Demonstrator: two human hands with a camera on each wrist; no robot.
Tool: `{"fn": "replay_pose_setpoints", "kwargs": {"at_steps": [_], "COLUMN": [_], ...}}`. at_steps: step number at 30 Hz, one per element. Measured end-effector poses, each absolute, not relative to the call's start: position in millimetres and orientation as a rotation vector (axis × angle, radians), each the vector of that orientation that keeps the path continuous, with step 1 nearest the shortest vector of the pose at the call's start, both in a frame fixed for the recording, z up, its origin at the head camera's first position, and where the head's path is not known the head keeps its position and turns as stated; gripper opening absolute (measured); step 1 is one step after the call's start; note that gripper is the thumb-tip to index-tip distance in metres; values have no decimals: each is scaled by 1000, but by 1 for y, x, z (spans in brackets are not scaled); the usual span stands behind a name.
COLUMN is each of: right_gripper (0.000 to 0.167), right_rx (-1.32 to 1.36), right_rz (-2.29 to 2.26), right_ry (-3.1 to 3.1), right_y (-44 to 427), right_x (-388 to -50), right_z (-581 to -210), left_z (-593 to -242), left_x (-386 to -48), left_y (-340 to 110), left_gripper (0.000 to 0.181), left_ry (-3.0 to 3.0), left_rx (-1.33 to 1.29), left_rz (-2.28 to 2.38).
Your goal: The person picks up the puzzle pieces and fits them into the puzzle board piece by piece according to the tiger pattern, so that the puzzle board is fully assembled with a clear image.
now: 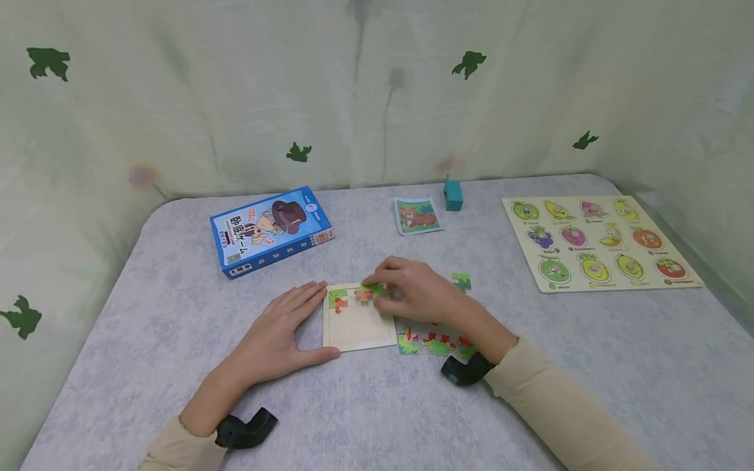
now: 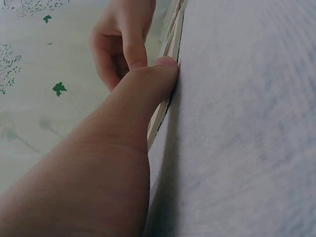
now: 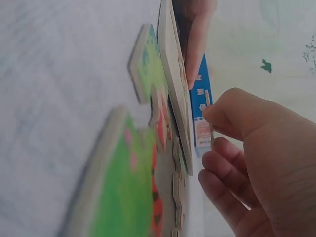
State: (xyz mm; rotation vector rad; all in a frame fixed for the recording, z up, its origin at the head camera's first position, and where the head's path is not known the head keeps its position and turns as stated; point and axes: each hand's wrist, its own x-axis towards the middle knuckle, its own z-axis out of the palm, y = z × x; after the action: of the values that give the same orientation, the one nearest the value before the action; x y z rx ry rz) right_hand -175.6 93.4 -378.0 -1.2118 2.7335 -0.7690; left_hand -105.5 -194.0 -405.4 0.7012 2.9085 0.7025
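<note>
A shallow wooden puzzle board (image 1: 359, 329) lies on the table, with one green and orange piece (image 1: 338, 301) in its upper left corner. My left hand (image 1: 279, 337) rests against the board, its extended fingers along the left edge and its thumb at the lower edge. Over the board's top side, my right hand (image 1: 419, 289) pinches a puzzle piece (image 1: 365, 296) between thumb and fingers; the right wrist view shows this piece edge-on, raised above the board. Several loose puzzle pieces (image 1: 408, 342) lie right of the board, some hidden under the right forearm.
Behind the left hand lies a blue game box (image 1: 273, 232). A bear picture card (image 1: 417, 216) and a small teal block (image 1: 453, 195) are at the back. A fruit peg board (image 1: 601, 245) lies on the right. A curtain hangs behind the table.
</note>
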Motion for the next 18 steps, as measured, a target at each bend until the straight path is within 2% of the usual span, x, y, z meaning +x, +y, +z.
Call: {"fn": "replay_pose_setpoints", "kwargs": {"at_steps": [18], "right_gripper": [27], "right_rx": [-1190], "right_rz": [-818], "right_ry": [2723], "right_y": [78], "right_x": [-172], "right_z": [-385], "left_z": [-406], "left_x": [-105], "left_y": [-194], "left_gripper": [106], "left_ry": [2914], "left_rx": [717], "left_rz": [708]}}
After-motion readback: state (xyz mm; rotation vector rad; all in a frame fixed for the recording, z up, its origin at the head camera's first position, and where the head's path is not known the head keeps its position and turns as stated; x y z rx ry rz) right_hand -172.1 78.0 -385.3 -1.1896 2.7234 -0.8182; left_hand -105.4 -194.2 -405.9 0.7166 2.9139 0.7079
